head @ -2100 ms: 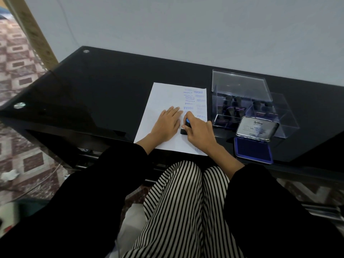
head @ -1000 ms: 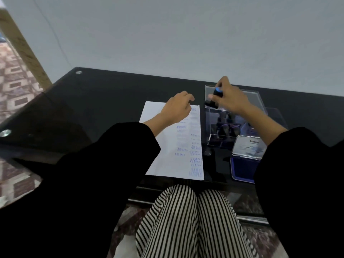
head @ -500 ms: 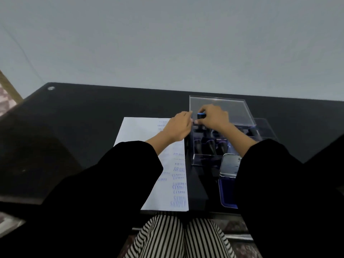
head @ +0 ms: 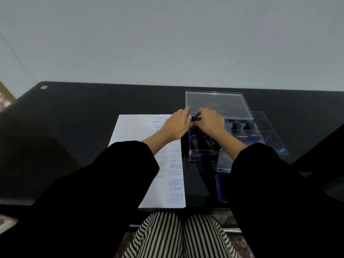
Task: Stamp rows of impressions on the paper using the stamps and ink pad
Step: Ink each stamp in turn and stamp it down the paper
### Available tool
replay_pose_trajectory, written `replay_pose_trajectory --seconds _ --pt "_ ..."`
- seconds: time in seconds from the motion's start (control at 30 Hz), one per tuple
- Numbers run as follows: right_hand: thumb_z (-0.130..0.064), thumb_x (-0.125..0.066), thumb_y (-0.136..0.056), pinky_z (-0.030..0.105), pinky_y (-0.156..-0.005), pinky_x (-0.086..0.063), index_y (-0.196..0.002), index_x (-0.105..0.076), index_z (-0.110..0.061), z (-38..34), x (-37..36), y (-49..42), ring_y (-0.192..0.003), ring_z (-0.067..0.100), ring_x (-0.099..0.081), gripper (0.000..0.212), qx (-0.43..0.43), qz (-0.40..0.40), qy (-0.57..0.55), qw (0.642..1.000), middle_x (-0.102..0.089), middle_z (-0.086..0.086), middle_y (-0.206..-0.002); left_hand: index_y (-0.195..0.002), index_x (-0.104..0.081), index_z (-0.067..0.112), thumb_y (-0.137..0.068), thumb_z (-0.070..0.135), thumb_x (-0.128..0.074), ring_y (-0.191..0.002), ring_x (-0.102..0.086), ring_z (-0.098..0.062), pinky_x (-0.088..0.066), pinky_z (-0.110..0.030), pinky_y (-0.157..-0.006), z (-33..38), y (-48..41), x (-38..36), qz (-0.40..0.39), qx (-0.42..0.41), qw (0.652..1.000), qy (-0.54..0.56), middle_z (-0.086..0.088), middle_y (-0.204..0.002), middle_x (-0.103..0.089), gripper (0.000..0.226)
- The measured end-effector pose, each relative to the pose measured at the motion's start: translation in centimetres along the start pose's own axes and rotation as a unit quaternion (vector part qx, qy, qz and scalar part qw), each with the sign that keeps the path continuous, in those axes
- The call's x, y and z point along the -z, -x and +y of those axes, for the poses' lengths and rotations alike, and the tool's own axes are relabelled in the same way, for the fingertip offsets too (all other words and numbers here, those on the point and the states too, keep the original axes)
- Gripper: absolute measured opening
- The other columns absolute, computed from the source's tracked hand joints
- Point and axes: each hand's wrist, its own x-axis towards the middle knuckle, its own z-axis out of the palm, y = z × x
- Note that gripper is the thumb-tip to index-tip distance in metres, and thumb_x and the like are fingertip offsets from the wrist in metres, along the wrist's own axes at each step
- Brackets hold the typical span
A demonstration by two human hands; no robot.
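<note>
A white sheet of paper (head: 137,131) lies on the black glass table (head: 78,112), with blue stamped words down its right side. My right hand (head: 210,121) grips a black stamp with a blue top (head: 194,118) over the left part of the clear plastic stamp box (head: 197,153). My left hand (head: 176,125) is beside it at the box's left edge, fingers extended and touching the box's rim close to the stamp. More black stamps (head: 242,125) stand inside the box. The blue ink pad (head: 221,189) lies open near the front edge, half hidden by my right sleeve.
The box's clear lid (head: 217,103) stands open behind the box. A pale wall rises behind the table. My striped trousers (head: 178,237) show below the table's front edge. Patterned floor shows at far left.
My right hand lifted the stamp off the paper and carried it to the stamp box. My left hand left the paper and came to the box's edge. The camera tilted upward.
</note>
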Motion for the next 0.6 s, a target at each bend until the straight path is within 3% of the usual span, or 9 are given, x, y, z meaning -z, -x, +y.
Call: replay_pose_trajectory --seconds 0.27,0.6 --pt "-0.041 -0.066 -0.083 0.037 -0.091 -0.042 -0.118 -0.055 -0.021 1.3 1.5 0.4 -0.104 0.024 -0.06 0.041 0.014 0.02 -0.027 0.999 -0.07 0.005 -0.101 -0.146 -0.021 0.003 -0.102 0.024 -0.027 -0.131 -0.037 -0.03 -0.036 -0.044 -0.106 0.9 0.2 0.7 -0.014 -0.006 0.999 -0.032 -0.016 -0.145 -0.035 0.05" --pt "-0.028 -0.065 -0.086 0.028 -0.073 -0.042 -0.103 -0.063 -0.018 2.7 5.0 2.7 -0.1 0.022 -0.061 0.02 0.016 0.027 -0.036 0.999 -0.068 0.002 -0.105 -0.146 -0.024 0.001 -0.101 0.018 -0.03 -0.139 -0.028 -0.028 -0.027 -0.037 -0.113 3.6 1.7 1.7 0.002 -0.054 0.998 -0.045 -0.014 -0.151 -0.027 0.049"
